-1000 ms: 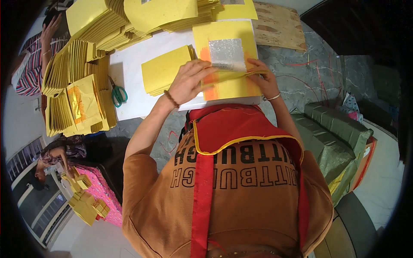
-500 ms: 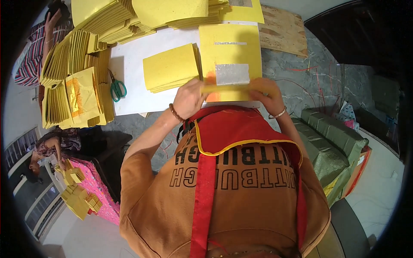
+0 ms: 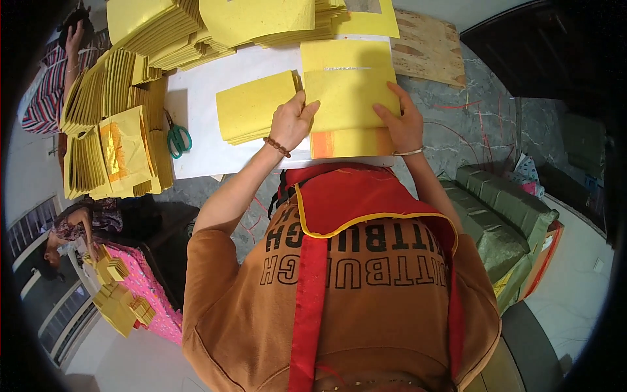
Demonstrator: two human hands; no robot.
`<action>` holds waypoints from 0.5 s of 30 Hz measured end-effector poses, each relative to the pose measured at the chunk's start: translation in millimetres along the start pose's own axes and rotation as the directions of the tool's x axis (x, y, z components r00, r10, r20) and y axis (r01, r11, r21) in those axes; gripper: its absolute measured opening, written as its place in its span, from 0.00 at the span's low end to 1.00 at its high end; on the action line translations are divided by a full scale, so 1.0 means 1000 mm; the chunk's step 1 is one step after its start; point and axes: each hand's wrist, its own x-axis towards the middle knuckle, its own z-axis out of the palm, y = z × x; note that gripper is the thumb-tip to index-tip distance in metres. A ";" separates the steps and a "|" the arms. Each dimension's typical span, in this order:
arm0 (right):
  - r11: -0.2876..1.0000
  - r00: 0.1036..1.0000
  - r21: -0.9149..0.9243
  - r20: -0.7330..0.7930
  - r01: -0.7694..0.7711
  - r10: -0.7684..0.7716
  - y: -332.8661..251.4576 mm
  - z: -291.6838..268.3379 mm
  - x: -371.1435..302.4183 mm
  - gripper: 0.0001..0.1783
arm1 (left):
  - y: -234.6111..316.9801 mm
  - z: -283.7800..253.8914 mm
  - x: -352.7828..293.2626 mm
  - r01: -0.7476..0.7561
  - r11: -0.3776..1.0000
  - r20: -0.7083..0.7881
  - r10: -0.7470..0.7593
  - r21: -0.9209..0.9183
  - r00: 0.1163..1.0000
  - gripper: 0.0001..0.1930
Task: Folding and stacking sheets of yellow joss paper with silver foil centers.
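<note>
A sheet of yellow paper lies in front of me near the table's front edge, its lower part folded up over the middle. Along its bottom runs an orange-tinted band. My left hand pinches the left side of the folded part, thumb on top. On the opposite side, my right hand grips the right edge, its thumb pressed on the paper and its fingers along the border. A narrow silver strip shows just above the folded edge. Left of the sheet is a small stack of folded yellow paper, close to my left hand.
Green-handled scissors lie on the white tabletop. Large piles of folded yellow paper line the far and left sides. A wooden board is beyond the right corner. Other people sit at the left, one beside a pink-covered table.
The lower part of the yellow sheet has been folded upward, away from me, and now covers the silver patch. Both hands have shifted from the blurred strip to the sides of the fold.
</note>
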 end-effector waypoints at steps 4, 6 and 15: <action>0.998 0.999 0.035 -0.010 -0.047 0.047 0.006 0.006 0.004 0.23 | -0.005 -0.002 0.007 0.074 0.995 0.051 -0.071 -0.071 0.996 0.14; 0.998 0.998 -0.024 -0.013 -0.061 0.061 0.006 0.005 0.004 0.20 | 0.004 -0.005 0.008 0.121 0.987 0.090 -0.112 -0.102 0.990 0.13; 0.985 0.989 -0.092 -0.017 -0.148 0.147 -0.011 0.006 0.001 0.18 | 0.046 -0.023 -0.008 0.011 0.998 -0.055 -0.007 0.064 0.998 0.15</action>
